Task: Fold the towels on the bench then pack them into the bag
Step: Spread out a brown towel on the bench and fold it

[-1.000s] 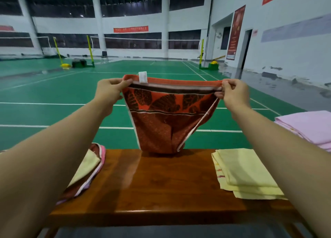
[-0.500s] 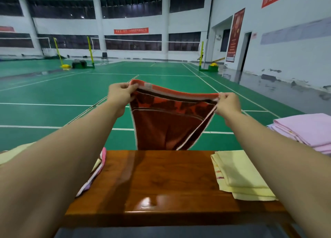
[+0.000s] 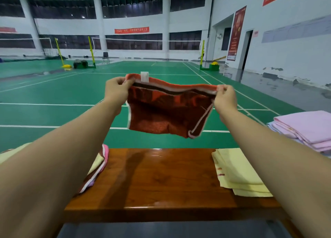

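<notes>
at far left, a heap of unfolded towels (image 3: 97, 168) is seen on the wooden surface (image 3: 161, 180), partly hidden by a forearm. the left hand (image 3: 116, 91) is pinched on one top corner of the orange patterned towel (image 3: 166, 110), and the right hand (image 3: 224, 99) is pinched on the other, so the doubled cloth is held in the air above the surface's far edge, touching nothing. a folded yellow towel (image 3: 238, 173) is laid further right, with a pink folded stack (image 3: 304, 128) beyond it. if either pinch is loosened, the layers could be let slip apart and the fold lost, or the towel dropped past the surface to the floor. no bag is seen, so nothing can be said of its contents.
</notes>
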Available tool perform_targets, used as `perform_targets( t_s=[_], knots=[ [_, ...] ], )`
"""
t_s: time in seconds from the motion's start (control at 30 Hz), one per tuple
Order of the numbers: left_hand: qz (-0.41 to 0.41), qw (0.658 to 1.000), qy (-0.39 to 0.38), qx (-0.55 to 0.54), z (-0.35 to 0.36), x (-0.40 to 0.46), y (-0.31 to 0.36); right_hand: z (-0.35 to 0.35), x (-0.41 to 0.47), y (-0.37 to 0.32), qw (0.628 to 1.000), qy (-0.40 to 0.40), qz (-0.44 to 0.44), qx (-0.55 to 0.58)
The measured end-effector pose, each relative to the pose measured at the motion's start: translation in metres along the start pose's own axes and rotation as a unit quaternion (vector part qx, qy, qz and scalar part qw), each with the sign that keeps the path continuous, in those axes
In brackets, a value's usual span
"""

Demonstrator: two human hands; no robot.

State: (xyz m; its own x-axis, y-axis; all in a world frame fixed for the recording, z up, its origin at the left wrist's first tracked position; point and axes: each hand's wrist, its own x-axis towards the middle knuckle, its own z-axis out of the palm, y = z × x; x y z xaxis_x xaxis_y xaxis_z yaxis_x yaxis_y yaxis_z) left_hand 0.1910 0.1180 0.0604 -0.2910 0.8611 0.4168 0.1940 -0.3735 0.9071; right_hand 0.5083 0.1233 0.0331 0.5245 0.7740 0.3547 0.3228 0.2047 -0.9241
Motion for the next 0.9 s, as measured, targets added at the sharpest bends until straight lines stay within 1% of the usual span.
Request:
perform_targets(
  t_s=[0.17,0.23,0.37,0.43,0.57,0.63,0.77,0.9],
  knots=[
    [-0.028,0.999,-0.022,0.006,-0.011,-0.006,-0.008,-0.009,-0.003,0.005,1.0,0.002,-0.006,-0.022],
    [-0.033,0.999,-0.025,-0.008,-0.013,-0.008,-0.01,-0.011,-0.007,0.006,1.0,0.001,-0.012,-0.023],
    [-0.038,0.998,-0.029,-0.035,-0.022,-0.011,-0.005,-0.016,-0.011,0.002,1.0,-0.016,-0.025,0.006],
    [-0.031,0.998,-0.03,-0.054,-0.025,-0.012,0.0,-0.02,-0.013,-0.004,0.999,-0.016,-0.046,0.016],
    [0.006,0.992,-0.019,-0.121,-0.032,-0.008,0.02,-0.025,-0.018,-0.027,0.991,0.001,-0.118,0.068],
    [0.006,0.993,-0.02,-0.113,-0.036,-0.007,0.027,-0.026,-0.021,-0.035,0.99,0.004,-0.129,0.062],
    [-0.005,0.995,-0.03,-0.098,-0.045,-0.015,0.027,-0.03,-0.03,-0.031,0.991,-0.009,-0.123,0.058],
    [-0.001,0.997,-0.041,-0.071,-0.053,-0.026,0.027,-0.037,-0.04,-0.03,0.99,0.008,-0.139,0.017]
  ],
)
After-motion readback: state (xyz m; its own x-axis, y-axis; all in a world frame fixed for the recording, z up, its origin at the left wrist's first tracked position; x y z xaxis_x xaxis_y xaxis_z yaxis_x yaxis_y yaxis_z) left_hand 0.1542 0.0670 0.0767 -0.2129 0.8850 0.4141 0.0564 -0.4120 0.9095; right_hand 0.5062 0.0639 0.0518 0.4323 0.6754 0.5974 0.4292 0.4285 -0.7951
